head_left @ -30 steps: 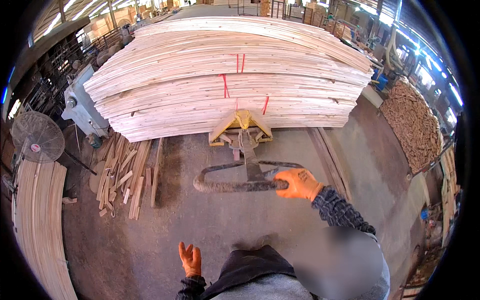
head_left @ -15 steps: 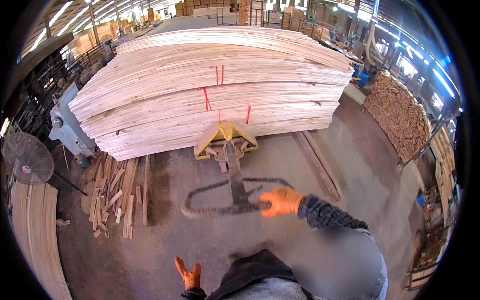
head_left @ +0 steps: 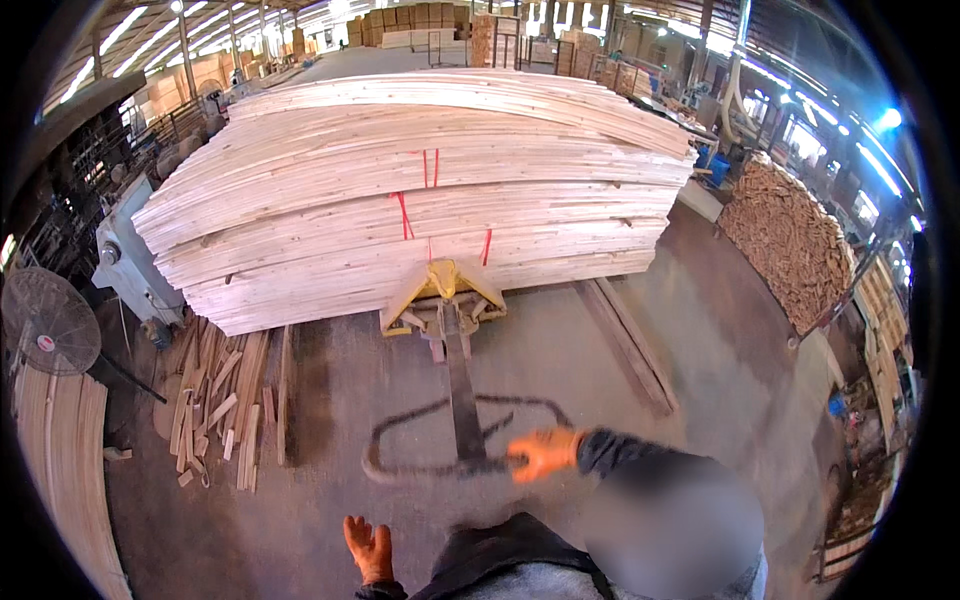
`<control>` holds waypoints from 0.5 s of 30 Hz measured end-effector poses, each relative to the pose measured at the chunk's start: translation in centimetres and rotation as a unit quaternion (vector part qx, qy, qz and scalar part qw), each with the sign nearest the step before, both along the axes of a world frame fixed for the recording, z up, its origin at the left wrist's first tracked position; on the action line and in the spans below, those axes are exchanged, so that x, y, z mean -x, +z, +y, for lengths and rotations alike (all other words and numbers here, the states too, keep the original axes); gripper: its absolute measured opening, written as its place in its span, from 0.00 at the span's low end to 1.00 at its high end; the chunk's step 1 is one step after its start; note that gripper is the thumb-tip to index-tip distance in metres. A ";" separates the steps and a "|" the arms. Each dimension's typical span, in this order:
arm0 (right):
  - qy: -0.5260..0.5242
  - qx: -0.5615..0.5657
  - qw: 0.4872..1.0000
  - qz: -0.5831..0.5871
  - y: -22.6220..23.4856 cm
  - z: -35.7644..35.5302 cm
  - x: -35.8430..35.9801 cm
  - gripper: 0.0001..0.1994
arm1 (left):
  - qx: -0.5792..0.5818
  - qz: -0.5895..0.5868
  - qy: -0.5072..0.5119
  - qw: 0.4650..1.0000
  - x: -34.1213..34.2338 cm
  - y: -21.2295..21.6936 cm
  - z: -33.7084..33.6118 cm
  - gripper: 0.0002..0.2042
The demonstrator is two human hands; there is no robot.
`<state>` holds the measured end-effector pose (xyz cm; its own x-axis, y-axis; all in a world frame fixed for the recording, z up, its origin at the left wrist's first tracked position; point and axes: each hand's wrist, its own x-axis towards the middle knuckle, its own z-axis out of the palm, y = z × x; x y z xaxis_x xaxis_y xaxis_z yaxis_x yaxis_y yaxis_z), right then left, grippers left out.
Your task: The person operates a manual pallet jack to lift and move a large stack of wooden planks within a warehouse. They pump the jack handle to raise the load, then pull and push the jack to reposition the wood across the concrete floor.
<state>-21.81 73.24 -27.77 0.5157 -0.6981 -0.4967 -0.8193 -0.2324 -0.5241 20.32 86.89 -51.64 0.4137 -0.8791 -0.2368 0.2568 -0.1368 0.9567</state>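
Observation:
A yellow pallet jack (head_left: 445, 280) stands at the front of a big stack of pale wooden boards (head_left: 420, 200), its forks hidden beneath the load. Its dark loop handle (head_left: 420, 467) tilts toward me. My right hand (head_left: 544, 455), in an orange glove, is closed around the right side of the loop, next to the shaft (head_left: 461, 390). To the lower left, my left hand (head_left: 368, 549), also gloved in orange, hangs apart from the handle. Its fingers are spread and it holds nothing. Several red straps (head_left: 403, 215) show on the stack's front.
Loose wood strips (head_left: 225, 400) lie on the floor at left, near a round fan (head_left: 50, 325) and more boards (head_left: 65, 470). A long timber (head_left: 625, 345) lies right of the jack. Farther right stands a pile of small wood pieces (head_left: 785, 240).
The handle and my right hand on it have come lower in the view, closer to me. My left hand has shifted slightly left, its fingers still apart.

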 end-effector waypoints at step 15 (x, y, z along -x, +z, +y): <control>0.001 -0.001 0.999 0.041 -4.2 3.2 -1.0 0.32 | -0.034 0.009 0.001 0.999 2.2 2.6 -1.3 0.41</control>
